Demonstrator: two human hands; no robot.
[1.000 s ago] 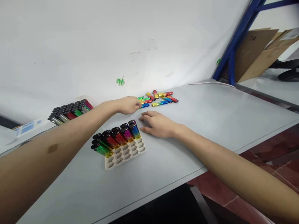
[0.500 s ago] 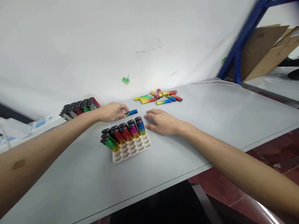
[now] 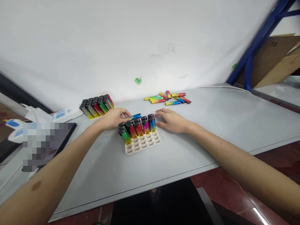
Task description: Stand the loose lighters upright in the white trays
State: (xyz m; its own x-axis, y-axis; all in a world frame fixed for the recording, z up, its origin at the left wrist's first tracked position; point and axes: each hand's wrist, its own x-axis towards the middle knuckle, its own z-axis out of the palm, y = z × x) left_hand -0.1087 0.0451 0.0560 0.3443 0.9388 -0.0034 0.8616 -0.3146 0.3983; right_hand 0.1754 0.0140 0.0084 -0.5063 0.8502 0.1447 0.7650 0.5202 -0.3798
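My left hand (image 3: 114, 119) is closed on the near end of a shiny blue lighter (image 3: 135, 116), held almost level just behind the rack. Part of that lighter is hidden by my fingers. A pale rack (image 3: 143, 144) with hexagonal slots stands in front of both hands. Upright lighters (image 3: 138, 128) with black tops, in green, red, purple and blue fading to gold, fill its back rows; the front slots are bare. Beside the rack's right end, my right hand (image 3: 172, 121) rests on the table with fingers apart and holds nothing.
Several loose lighters (image 3: 173, 102) lie in a pile near the wall. Another rack full of lighters (image 3: 97, 107) stands at the back left, by a white power strip (image 3: 62, 115). A dark-edged tablet (image 3: 67, 137) lies at left. A blue metal frame (image 3: 248, 70) rises at right.
The view has swung left, bringing the tablet into sight. My left hand has drawn the blue lighter nearer to the rack. My right hand stays beside the rack, fingers still apart.
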